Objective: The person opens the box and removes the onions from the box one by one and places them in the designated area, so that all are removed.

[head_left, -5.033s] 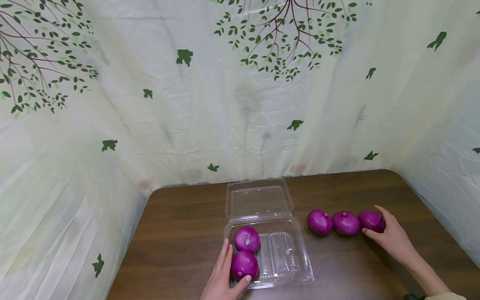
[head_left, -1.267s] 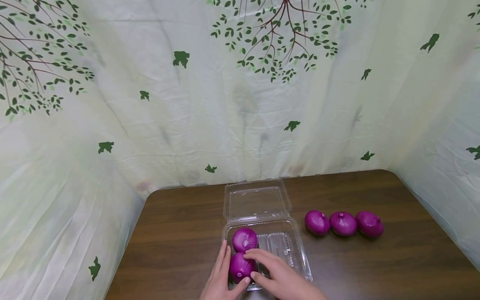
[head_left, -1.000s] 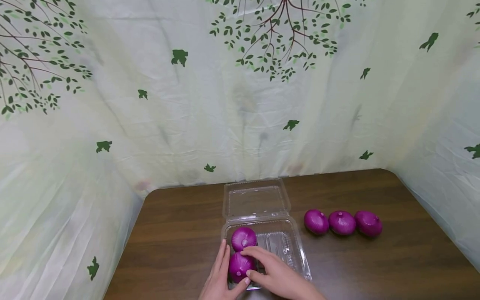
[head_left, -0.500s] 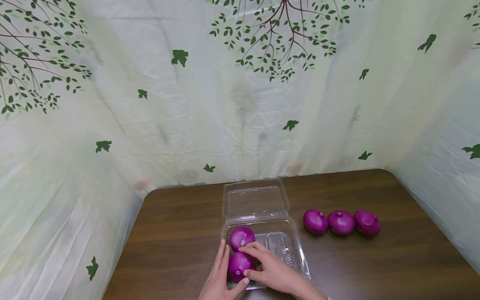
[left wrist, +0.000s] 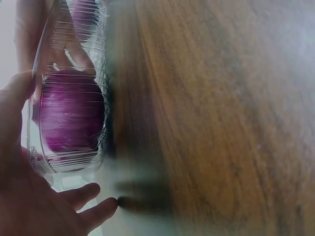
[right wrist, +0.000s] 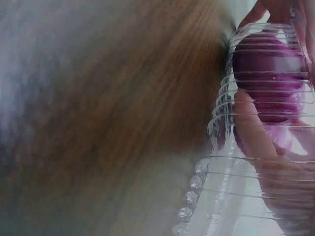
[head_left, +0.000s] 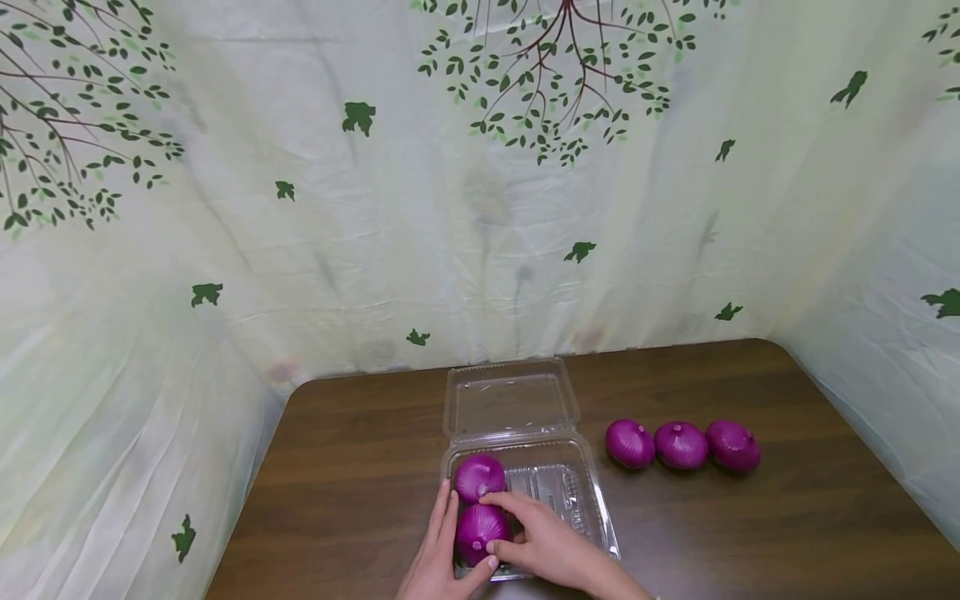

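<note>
A clear plastic clamshell container (head_left: 566, 492) lies with its lid (head_left: 513, 400) folded back on the table. Two purple onions sit along its left side, a back onion (head_left: 478, 477) and a front onion (head_left: 482, 527). My right hand (head_left: 551, 546) reaches into the tray and grips the front onion, thumb and fingertips on its right side; a finger lies near where the two onions meet. My left hand (head_left: 442, 554) rests along the left wall with straight fingers, its thumb at the front corner. Through the ribbed wall, the left wrist view shows the front onion (left wrist: 74, 110).
Three more purple onions stand in a row on the wooden table (head_left: 360, 483) right of the container: a left one (head_left: 630, 443), a middle one (head_left: 681, 446) and a right one (head_left: 732, 446). A white leaf-printed curtain (head_left: 480, 208) encloses the table's back and sides.
My right hand has left the rightmost onion on the table and come over to the front onion in the container. The back onion has shifted slightly left. My left hand has stayed put.
</note>
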{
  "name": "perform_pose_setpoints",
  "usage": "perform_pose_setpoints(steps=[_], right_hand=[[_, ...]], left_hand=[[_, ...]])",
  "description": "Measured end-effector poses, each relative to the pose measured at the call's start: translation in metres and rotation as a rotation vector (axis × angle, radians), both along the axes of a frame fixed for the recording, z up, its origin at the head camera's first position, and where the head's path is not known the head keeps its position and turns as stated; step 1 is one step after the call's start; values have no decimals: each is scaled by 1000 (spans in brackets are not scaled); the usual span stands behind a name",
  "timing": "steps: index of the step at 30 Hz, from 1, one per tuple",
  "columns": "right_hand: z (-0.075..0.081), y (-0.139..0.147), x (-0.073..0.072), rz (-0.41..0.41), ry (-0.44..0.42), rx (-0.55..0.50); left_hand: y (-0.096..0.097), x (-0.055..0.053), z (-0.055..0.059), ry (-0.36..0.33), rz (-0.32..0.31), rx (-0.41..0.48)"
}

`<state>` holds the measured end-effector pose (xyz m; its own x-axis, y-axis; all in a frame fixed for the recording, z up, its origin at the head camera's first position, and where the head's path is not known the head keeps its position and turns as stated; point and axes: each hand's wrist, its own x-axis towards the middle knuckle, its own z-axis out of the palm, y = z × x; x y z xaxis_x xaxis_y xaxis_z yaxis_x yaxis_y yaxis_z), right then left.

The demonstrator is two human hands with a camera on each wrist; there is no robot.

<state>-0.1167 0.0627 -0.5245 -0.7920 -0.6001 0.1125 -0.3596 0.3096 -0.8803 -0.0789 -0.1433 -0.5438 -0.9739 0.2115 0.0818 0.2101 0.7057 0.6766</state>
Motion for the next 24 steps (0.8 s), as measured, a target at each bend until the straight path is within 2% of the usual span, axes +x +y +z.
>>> perform_pose_setpoints(steps=[3, 7, 10, 15, 24], right_hand=[[-1, -1, 0, -10, -10, 17], [-2, -3, 0, -14, -50, -10], [-2, -3, 0, -12, -90, -49], [-2, -2, 0, -12, -119, -89], [-3, 1, 1, 1, -47, -75]], left_hand=[[-1, 0, -2, 44, 0, -5], [-1, 0, -5, 103, 0, -25], [-1, 1, -6, 122, 0, -33], [-1, 0, -6, 110, -1, -28], [0, -1, -4, 47, 3, -7]])
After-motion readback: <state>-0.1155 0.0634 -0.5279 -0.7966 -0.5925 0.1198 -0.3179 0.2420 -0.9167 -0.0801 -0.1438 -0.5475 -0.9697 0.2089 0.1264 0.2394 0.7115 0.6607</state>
